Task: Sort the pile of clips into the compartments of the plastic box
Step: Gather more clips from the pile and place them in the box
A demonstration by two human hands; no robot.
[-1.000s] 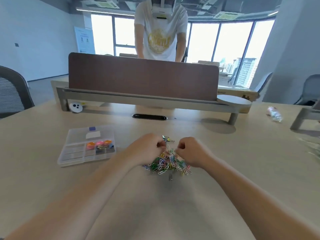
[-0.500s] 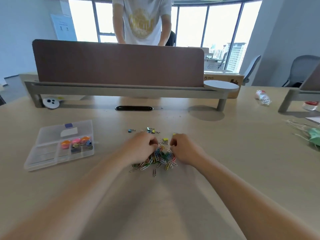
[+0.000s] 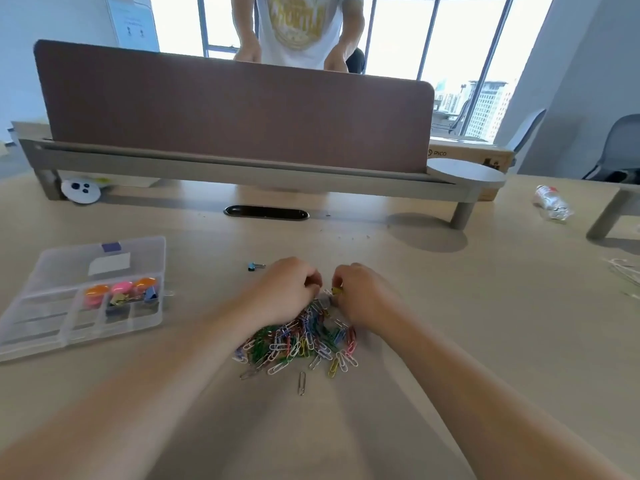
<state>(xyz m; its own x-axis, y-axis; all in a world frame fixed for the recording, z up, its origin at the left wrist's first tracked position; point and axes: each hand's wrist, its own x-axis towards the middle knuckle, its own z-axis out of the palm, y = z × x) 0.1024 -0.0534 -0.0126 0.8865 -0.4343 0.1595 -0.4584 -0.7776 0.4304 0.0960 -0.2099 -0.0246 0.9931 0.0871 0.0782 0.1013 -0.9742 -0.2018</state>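
Logged two bare forearms reaching in from near edge over pale wood table (image 3: 467,323). Found one lone silver paper clip (image 3: 301,383) just nearer than pile of clips (image 3: 298,341), apart from it. Saw pile mid-table between the wrists: green, white, blue, pink, yellow, all tangled. Noted left hand (image 3: 284,294) knuckles-up at pile's far-left edge, fingers curled under; couldn't tell whether anything was held, tips hidden. Noted right hand (image 3: 365,297) close beside it, not touching, finger and thumb pinched on small yellow clip (image 3: 337,290) at pile's far edge. Spotted blue binder clip (image 3: 255,266) alone on table just beyond left hand. Marked plastic box (image 3: 31,341) well left of pile, open, clear lid (image 3: 69,261) laid back w/ white label and purple tape; far-right compartments held orange and pink round-topped bits plus a few binder clips. Farther off: black cable slot (image 3: 266,213), brown divider screen (image 3: 235,109) on grey rail, white round gadget (image 3: 80,191) under rail at left, crushed clear bottle (image 3: 552,204) far right. Beyond screen, glimpsed person in white printed T-shirt (image 3: 298,26) against bright windows.
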